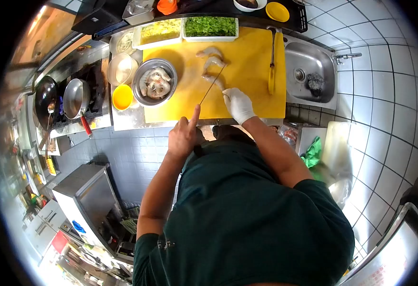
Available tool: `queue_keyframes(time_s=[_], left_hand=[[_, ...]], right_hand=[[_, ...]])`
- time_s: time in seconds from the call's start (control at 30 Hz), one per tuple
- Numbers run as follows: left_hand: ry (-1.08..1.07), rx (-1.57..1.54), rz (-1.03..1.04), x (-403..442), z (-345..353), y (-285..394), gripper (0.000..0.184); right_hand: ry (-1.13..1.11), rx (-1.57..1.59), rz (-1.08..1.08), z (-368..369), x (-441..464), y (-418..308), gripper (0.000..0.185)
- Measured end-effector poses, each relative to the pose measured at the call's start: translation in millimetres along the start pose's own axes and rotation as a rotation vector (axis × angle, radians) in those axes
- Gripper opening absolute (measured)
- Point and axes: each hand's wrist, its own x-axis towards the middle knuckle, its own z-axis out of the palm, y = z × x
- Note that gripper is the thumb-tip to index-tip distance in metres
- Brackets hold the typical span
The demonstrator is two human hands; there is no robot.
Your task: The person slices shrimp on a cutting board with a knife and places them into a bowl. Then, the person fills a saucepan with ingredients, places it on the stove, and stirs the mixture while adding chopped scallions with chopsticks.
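My bare left hand (182, 137) is closed at the board's front edge, index finger stretched forward along a knife (211, 87). The blade shows only as a thin dark line, edge-on, slanting up to the right; its handle is hidden in the hand. My right hand (239, 106), in a white glove, pinches the near end of a raw shrimp (212, 80) on the yellow cutting board (249, 62). The knife crosses over this shrimp; whether it touches cannot be seen. Beyond lie a curved shrimp (212, 62) and another shrimp (209, 51).
A metal bowl (147, 97) of shrimp stands on the board's left. Tubs of chopped greens (210, 27) and yellow pieces (160, 31) line the back. A yellow-handled tool (271, 78) lies at right, beside the sink (325, 64). Pans (77, 97) sit on the stove, left.
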Motion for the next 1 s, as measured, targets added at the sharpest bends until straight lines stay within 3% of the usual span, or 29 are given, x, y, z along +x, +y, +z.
queue_keyframes(time_s=[0.1, 0.3, 0.37, 0.47, 0.53, 0.63, 0.67, 0.77, 0.87, 0.9, 1.0], left_hand=[[0.224, -0.082, 0.080, 4, -20, 9, 0.086], [-0.210, 0.059, -0.086, 14, 25, -5, 0.087], [-0.176, -0.008, -0.079, 9, 16, -5, 0.087], [-0.091, -0.087, -0.030, -1, 3, -6, 0.086], [-0.049, -0.142, 0.007, -5, 4, -6, 0.084], [-0.182, -0.243, 0.040, 5, 11, -3, 0.082], [-0.281, -0.268, 0.022, 11, 12, -3, 0.074], [-0.327, -0.295, -0.107, 9, 21, -4, 0.074], [-0.216, -0.307, -0.268, -5, 23, -9, 0.087], [-0.197, -0.283, -0.297, -8, 22, -12, 0.087], [-0.130, -0.178, -0.339, -12, 22, -21, 0.088]], right_hand=[[-0.048, 0.011, 0.037, -1, 2, -2, 0.017], [0.008, -0.029, -0.041, 13, 1, 8, 0.018], [-0.082, -0.070, 0.002, 8, -1, 8, 0.018], [-0.021, 0.055, 0.042, -8, -2, -2, 0.017], [0.134, 0.026, 0.056, -13, 8, 17, 0.017], [0.402, -0.017, 0.079, -25, 31, 45, 0.018], [0.421, -0.015, 0.116, -27, 44, 52, 0.021], [0.301, -0.012, 0.061, -40, 78, 43, 0.023], [0.179, 0.014, -0.165, -33, 108, 11, 0.024], [0.088, 0.005, -0.152, -29, 117, -2, 0.024], [0.122, -0.206, -0.202, 0, 124, -7, 0.022]])
